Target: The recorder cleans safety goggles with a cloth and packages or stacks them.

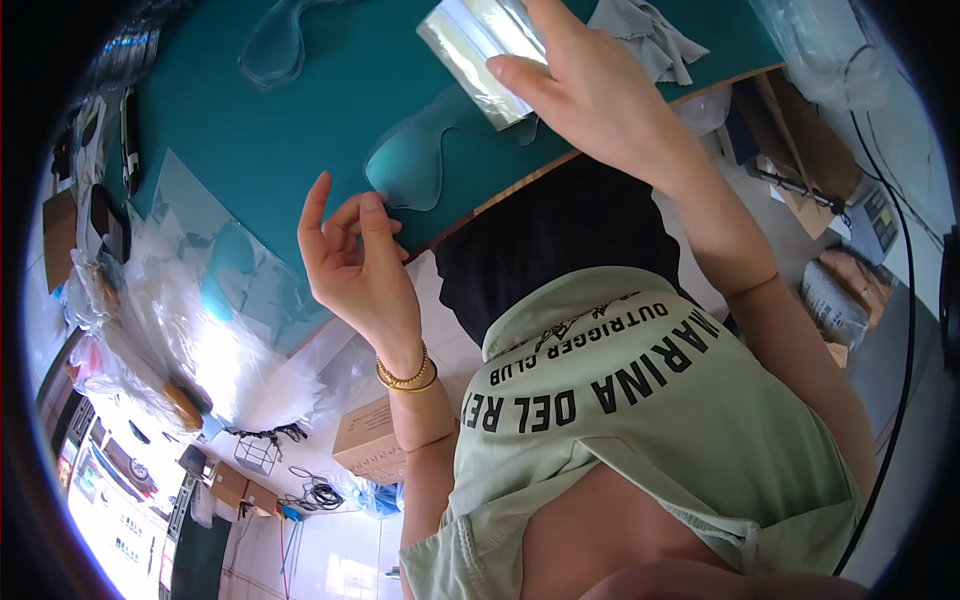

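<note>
A wide roll of shiny clear film (478,45) is gripped in my right hand (590,85), thumb across its face, above the green tabletop (340,120). Beneath it lies a clear goggle-shaped lens (408,165) with a notch in its middle; the roll partly covers its right half. My left hand (362,250) is close to the lens's lower left end, index finger raised and the other fingers loosely bent. Nothing shows in it, and I cannot tell whether its thumb touches the lens. Another clear lens (273,50) lies farther off to the left.
A grey cloth (650,40) lies at the far right of the table. A clear sheet (220,240) and crumpled plastic bags (215,340) spread over the left side. A black-handled cutter (130,150) lies at the left. A cardboard box (372,440) stands below; a black cable (905,300) hangs at right.
</note>
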`<state>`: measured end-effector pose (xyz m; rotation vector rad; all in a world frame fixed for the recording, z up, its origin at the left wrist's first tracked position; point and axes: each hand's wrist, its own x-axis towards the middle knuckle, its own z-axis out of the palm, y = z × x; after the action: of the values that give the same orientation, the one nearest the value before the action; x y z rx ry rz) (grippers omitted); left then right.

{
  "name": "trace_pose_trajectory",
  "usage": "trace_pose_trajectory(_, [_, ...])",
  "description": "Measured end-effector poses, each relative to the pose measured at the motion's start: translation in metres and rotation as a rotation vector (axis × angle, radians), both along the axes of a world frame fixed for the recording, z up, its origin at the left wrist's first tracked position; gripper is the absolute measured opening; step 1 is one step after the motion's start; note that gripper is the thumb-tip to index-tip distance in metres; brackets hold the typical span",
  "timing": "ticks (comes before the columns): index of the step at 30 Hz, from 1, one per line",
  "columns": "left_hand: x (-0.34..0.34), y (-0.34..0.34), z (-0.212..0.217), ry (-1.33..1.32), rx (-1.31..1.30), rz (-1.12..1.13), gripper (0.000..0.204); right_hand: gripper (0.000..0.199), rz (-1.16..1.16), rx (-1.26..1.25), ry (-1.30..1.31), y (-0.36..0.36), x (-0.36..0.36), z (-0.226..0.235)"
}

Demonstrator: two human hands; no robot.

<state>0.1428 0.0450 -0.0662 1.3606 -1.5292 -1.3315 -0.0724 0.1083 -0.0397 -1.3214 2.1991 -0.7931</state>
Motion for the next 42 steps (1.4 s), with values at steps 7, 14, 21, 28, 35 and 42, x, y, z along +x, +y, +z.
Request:
trace_pose_trajectory(7, [-0.001, -0.002, 0.001, -0.03, 0.009, -0.042, 0.038, 0.041, 0.128, -0.013, -0.015, -0.022, 0.046, -0.01])
trace_pose_trajectory(14, [0.0, 0.0, -0.002, -0.056, -0.005, -0.021, 0.039, 0.04, 0.106, -0.067, -0.002, -0.024, 0.024, -0.011])
trace_pose_trajectory(21, [0.0, 0.0, 0.0, -0.056, 0.008, -0.02, 0.039, 0.034, 0.185, -0.045, 0.052, -0.021, 0.053, -0.008])
trace_pose_trajectory(28, [-0.005, 0.0, 0.004, -0.162, -0.037, -0.035, 0.041, 0.035, 0.111, -0.084, 0.048, -0.021, 0.03, -0.01])
trace_pose_trajectory(35, [-0.009, -0.003, 0.001, -0.033, -0.017, -0.052, 0.042, 0.032, 0.124, -0.06, 0.108, -0.022, 0.033, -0.012])
trace_pose_trajectory(42, [-0.01, -0.002, 0.003, 0.086, 0.025, -0.011, 0.047, 0.035, 0.127, -0.103, 0.103, -0.023, 0.05, -0.013])
